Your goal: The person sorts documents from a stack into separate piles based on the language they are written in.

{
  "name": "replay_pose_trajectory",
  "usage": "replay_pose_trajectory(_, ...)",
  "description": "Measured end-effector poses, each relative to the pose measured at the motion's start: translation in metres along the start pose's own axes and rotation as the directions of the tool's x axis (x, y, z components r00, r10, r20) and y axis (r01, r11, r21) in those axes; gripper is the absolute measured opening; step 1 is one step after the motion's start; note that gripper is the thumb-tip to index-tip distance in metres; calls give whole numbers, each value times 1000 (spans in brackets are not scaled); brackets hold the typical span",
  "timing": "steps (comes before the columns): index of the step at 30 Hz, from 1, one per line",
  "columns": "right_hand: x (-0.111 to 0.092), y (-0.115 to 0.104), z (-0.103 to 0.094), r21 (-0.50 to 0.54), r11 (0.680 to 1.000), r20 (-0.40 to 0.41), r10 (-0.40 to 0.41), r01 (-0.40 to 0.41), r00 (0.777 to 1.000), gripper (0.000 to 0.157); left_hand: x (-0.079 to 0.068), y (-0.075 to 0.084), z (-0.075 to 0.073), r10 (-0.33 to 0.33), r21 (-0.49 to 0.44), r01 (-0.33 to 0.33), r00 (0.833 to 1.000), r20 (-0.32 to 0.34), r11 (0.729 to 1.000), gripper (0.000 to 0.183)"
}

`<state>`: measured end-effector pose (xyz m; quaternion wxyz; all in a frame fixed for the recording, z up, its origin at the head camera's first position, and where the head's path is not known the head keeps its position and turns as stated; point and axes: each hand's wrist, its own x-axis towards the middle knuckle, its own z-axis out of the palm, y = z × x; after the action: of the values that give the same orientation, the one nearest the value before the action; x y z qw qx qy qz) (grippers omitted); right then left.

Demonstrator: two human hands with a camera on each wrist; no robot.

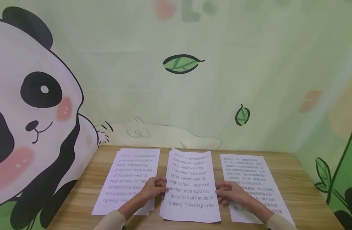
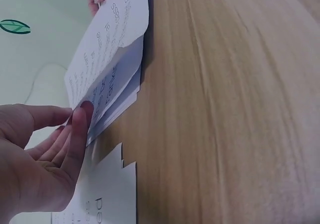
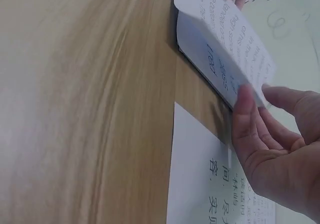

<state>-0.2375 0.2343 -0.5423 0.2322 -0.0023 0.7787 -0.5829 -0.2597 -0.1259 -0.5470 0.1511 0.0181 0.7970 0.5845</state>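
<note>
A printed sheet of paper (image 1: 190,182) with English text is held up by its two side edges above the middle stack. My left hand (image 1: 151,189) pinches its left edge between thumb and fingers, and my right hand (image 1: 233,193) pinches the right edge. Beneath it, the right wrist view shows more printed paper (image 3: 200,46) lying on the table. In the left wrist view the raised sheet (image 2: 107,41) bows away from the sheets below (image 2: 117,99), whose corners are slightly offset.
On the left lies a stack of English-text sheets (image 1: 127,179), its edges uneven. A sheet with Chinese text (image 1: 248,169) lies on the right, partly under my right forearm. The wooden table (image 1: 302,191) meets a wall (image 1: 130,80) printed with a panda and leaves.
</note>
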Motion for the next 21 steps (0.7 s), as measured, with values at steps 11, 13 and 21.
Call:
replay_pose_trajectory(11,-5,-5,0,27,1000,-20,3,-2,1000,61,-1,-6,2,-3,-96,5,1000,20,995,47)
replay_pose_trajectory(13,-7,-8,-1,47,999,-15,-18,19,1000,60,-1,-7,0,-6,-114,8,1000,18,993,46)
replay_pose_trajectory(21,1,-15,12,145,982,-2,-119,118,993,58,-6,-8,-21,-72,-125,66,996,-48,990,49)
